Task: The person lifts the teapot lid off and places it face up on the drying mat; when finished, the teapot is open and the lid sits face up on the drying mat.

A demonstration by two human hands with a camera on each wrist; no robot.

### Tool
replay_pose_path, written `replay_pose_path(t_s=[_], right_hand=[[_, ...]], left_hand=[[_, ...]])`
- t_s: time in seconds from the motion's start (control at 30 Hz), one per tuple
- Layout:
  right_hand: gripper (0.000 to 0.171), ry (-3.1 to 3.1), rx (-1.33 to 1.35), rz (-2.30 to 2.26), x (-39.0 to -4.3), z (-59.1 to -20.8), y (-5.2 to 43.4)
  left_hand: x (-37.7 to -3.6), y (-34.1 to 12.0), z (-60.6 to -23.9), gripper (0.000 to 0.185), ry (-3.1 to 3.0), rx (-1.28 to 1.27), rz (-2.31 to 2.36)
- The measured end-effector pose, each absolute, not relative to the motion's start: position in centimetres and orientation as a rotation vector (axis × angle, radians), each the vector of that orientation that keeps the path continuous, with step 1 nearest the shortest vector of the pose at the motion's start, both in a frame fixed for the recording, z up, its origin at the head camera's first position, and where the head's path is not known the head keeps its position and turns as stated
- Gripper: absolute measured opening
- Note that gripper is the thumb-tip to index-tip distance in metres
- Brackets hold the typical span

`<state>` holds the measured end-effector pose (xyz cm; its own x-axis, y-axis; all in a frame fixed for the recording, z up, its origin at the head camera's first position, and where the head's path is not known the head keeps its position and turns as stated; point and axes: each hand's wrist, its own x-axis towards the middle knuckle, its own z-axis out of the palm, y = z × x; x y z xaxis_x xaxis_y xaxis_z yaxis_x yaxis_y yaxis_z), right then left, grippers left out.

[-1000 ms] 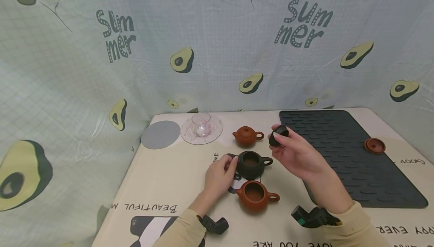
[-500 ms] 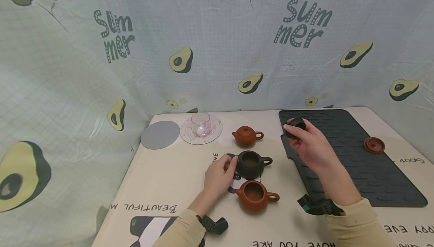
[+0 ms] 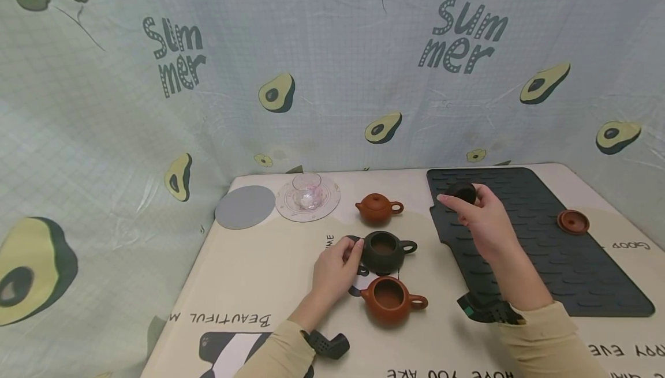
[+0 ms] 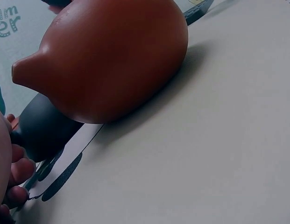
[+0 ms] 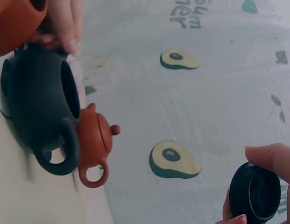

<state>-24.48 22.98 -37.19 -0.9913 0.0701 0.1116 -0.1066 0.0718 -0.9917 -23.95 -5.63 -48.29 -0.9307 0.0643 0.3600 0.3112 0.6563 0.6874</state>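
Over the near-left corner of the dark ridged mat (image 3: 545, 251), toward the table's far edge, we see the right hand (image 3: 480, 219) pinching a small black lid (image 3: 462, 192) between thumb and fingertips; in the right wrist view the lid's hollow underside faces the camera. Near the middle of the table (image 3: 249, 285), the left hand (image 3: 336, 271) rests its curled fingers against the spout side of the open black teapot (image 3: 384, 251), gripping it there, with the pot standing upright on the tablecloth. Just in front of it, toward the near edge, stands an open brown teapot (image 3: 389, 300), and the two pots are close together. Behind the black pot, toward the far edge, sits a smaller brown teapot (image 3: 378, 207) with its lid on. At the far-left corner we find a grey round coaster (image 3: 245, 206) beside a clear saucer (image 3: 327, 200) carrying a glass cup (image 3: 306, 190). A brown lid (image 3: 573, 221) lies at the mat's right edge.
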Motion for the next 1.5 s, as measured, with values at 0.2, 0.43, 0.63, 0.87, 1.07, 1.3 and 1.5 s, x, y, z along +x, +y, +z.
replay_pose_path(t_s=[0.2,0.43,0.63,0.87,1.07,1.3,1.5], right_hand=[[0.049,-2.3,-0.093,1.905,-24.7,-37.4,23.0],[0.055,-2.31,-0.158,1.824,-24.9,-37.6,23.3],[0.055,-2.313,-0.165,1.785,-25.0,-37.9,23.8],[0.053,-2.284,-0.195,1.782,-25.0,-38.2,24.6],[0.049,-2.258,-0.216,1.788,-24.8,-38.3,25.3],[0.047,-2.235,-0.288,1.788,-24.8,-38.4,26.1],[0.048,-2.21,-0.368,1.8,-25.0,-38.6,26.6]], left_hand=[[-24.0,-5.6,-48.4,0.027,-2.569,-0.303,-1.152],[-24.0,-5.6,-48.3,0.028,-2.57,-0.304,-1.157],[-23.9,-5.7,-48.3,0.028,-2.573,-0.304,-1.165],[-23.7,-5.9,-48.3,0.029,-2.583,-0.3,-1.173],[-23.7,-6.0,-48.4,0.029,-2.581,-0.309,-1.176],[-23.8,-6.1,-48.5,0.029,-2.575,-0.321,-1.171],[-23.9,-6.1,-48.7,0.029,-2.571,-0.328,-1.166]])
